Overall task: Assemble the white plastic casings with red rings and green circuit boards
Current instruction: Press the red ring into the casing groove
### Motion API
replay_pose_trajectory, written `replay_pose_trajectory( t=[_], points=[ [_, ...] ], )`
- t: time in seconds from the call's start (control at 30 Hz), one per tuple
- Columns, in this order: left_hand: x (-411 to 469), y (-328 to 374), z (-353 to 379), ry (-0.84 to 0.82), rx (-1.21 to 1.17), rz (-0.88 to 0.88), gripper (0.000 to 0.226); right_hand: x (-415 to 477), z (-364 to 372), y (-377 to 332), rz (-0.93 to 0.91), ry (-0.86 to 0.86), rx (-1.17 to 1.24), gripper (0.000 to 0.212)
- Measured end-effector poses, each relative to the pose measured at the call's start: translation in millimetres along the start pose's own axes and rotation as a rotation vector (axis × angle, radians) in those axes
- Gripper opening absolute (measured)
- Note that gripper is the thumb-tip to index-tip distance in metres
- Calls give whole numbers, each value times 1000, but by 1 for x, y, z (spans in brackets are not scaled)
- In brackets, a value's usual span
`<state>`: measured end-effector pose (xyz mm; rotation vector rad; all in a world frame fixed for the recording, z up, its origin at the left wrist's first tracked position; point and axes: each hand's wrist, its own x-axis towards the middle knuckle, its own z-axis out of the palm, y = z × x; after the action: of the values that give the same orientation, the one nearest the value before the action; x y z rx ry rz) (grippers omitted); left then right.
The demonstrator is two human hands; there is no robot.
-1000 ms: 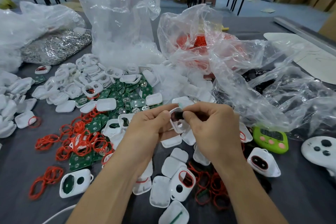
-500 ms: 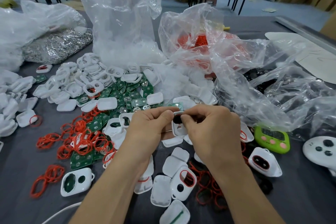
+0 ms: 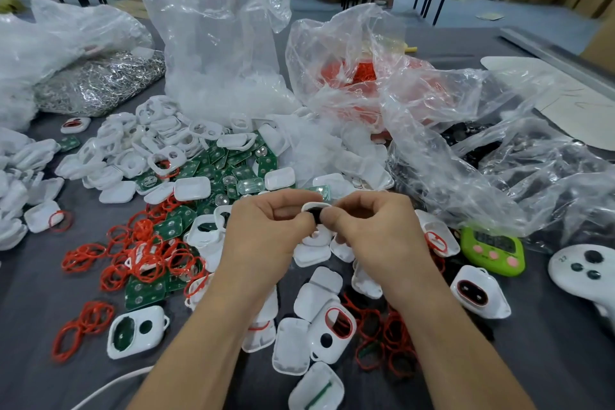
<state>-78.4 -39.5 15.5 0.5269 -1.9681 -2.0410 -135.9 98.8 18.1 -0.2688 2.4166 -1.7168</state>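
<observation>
My left hand and my right hand meet over the middle of the table and together pinch one small white casing with a dark opening. Their thumbs press against its front. Loose red rings lie in a heap to the left, mixed with green circuit boards. More white casings are piled behind them. A casing with a red ring fitted lies near my forearms, and another casing with a green board inside lies at the lower left.
Crumpled clear plastic bags stand behind the piles; one holds red rings. A bag of silvery metal parts sits at the far left. A green timer and a white controller lie at the right, and a white cable at the bottom.
Both hands have tilted the casing, so only its top edge and dark opening show now. They stay at about the same place above the table.
</observation>
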Motion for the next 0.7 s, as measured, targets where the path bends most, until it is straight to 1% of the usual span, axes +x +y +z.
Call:
replay_pose_trajectory(
  t=[0.07,0.1,0.17,0.23,0.33,0.43,0.57,0.7],
  points=[
    [0,-3,2,56,80,25,31,0,3,1,-79,29,-41,12],
    [0,-4,3,81,94,27,30,0,4,2,-95,34,-24,12],
    [1,-3,4,113,45,4,29,0,5,2,-70,-11,77,10],
    [1,0,4,117,-55,-45,28,1,4,2,-23,-86,183,9],
    [-1,2,5,95,-107,-75,30,1,3,1,0,-139,216,7],
    [-2,3,5,114,-76,-79,26,1,5,2,13,-103,213,8],
    [-3,5,4,104,-29,-59,28,1,7,1,63,-67,280,20],
    [-3,4,6,81,-16,-31,20,2,5,1,90,-38,292,17]
  ],
)
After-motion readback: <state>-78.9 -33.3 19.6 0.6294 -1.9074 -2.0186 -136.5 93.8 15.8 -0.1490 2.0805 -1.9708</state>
